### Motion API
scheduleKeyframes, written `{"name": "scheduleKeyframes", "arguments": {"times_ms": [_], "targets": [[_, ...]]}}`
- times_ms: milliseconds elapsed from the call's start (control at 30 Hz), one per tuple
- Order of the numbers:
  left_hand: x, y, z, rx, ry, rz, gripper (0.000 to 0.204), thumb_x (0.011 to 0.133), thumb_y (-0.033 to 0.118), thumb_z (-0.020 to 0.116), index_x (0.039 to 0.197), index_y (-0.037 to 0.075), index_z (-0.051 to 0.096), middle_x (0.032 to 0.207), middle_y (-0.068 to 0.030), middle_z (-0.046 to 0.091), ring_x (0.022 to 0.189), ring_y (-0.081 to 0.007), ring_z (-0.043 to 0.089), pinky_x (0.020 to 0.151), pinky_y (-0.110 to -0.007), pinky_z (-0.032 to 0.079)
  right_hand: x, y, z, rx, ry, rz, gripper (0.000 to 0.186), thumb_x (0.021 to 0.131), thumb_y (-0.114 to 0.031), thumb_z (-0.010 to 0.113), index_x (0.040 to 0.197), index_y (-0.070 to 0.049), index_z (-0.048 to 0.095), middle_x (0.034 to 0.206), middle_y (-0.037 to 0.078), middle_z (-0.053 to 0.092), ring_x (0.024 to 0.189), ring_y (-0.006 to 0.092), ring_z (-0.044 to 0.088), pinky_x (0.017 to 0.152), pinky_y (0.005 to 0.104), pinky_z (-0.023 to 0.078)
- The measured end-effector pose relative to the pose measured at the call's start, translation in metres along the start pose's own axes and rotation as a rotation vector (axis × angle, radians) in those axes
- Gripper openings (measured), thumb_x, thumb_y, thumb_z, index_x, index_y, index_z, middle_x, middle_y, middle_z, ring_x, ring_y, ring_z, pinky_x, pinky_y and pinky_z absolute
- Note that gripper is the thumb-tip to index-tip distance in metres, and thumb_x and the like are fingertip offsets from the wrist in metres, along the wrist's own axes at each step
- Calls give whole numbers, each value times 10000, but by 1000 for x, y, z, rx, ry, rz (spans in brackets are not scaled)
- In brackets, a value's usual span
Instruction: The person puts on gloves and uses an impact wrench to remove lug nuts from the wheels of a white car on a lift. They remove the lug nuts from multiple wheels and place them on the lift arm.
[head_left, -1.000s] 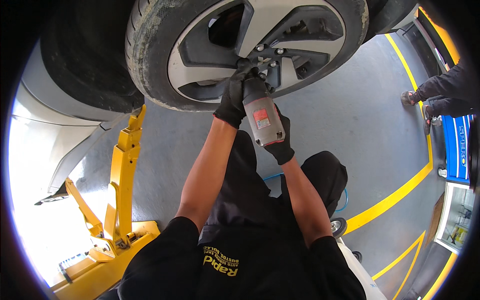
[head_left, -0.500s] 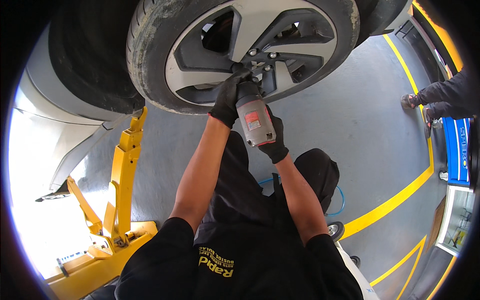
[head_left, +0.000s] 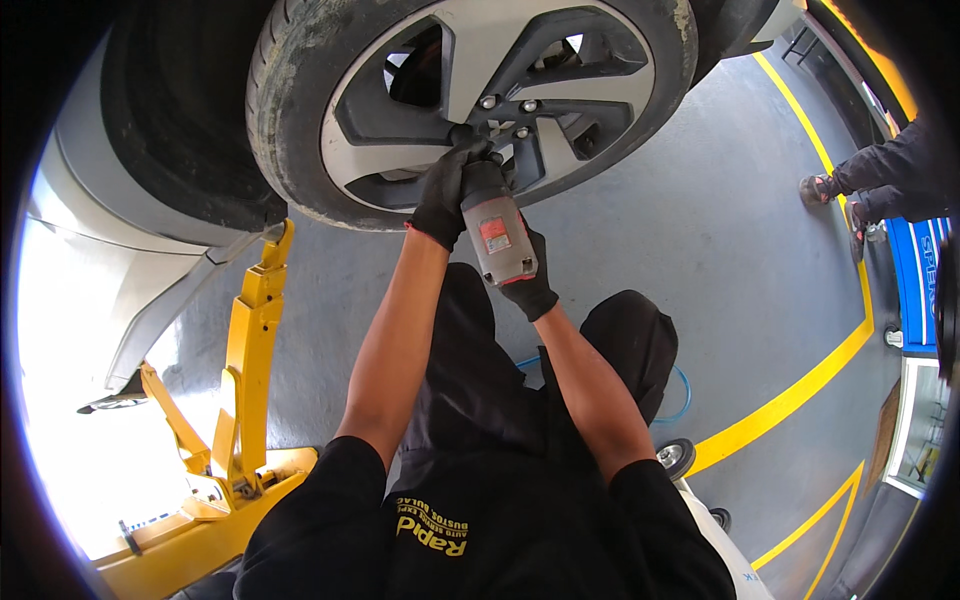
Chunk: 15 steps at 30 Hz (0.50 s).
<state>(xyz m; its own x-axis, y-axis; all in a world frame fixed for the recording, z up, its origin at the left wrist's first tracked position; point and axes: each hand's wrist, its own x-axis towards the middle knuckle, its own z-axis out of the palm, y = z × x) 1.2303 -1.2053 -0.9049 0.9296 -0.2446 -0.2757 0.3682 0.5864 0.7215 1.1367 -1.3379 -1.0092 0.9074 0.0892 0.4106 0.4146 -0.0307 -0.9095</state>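
A grey and black impact wrench (head_left: 497, 238) points up at the hub of a car wheel (head_left: 380, 140) with a dark tyre and a silver and black rim. My left hand (head_left: 447, 190), in a black glove, is closed around the wrench's front end near the hub. Below the tool's body, my gloved right hand (head_left: 533, 285) grips its handle, mostly hidden behind the wrench. Several silver lug nuts (head_left: 529, 106) show at the rim's centre. The socket end is largely covered by my left hand.
At left a yellow lift arm (head_left: 250, 340) stands under the car's sill (head_left: 170, 290). A blue air hose (head_left: 686, 395) lies on the grey floor by my knee. At right are another person's legs (head_left: 868, 185), a blue cabinet (head_left: 915, 285) and yellow floor lines (head_left: 790, 415).
The wheel, wrench and both hands appear slightly further left in the view. My grip on the wrench looks the same, and the tool stays at the hub.
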Motion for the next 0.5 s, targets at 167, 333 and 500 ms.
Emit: {"name": "scheduleKeyframes", "arguments": {"times_ms": [167, 333, 500], "targets": [[0, -3, 9, 122, 104, 79, 225, 944, 243, 615, 1002, 26, 595, 841, -107, 636, 752, -248, 674, 701, -412, 589, -10, 18, 12, -814, 111, -570, 494, 788, -133, 780, 1245, -62, 608, 1060, 116, 714, 937, 240, 711, 819, 377, 581], [-3, -9, -1, -6, 29, 34, 217, 942, 234, 609, 989, 23, 598, 808, -118, 641, 734, -264, 679, 706, -420, 591, -26, 23, 24, -436, 46, -294, 507, 725, -143, 806, 1182, -48, 608, 1032, 111, 713, 918, 254, 709, 817, 369, 575], [-11, -8, 8, -31, 35, 6, 211, 946, 227, 605, 967, 18, 593, 838, -126, 643, 778, -272, 686, 725, -428, 593, -29, 17, 10, -380, 40, -257, 426, 767, -128, 777, 1162, -62, 632, 1020, 103, 721, 910, 262, 716, 800, 370, 574]]}}
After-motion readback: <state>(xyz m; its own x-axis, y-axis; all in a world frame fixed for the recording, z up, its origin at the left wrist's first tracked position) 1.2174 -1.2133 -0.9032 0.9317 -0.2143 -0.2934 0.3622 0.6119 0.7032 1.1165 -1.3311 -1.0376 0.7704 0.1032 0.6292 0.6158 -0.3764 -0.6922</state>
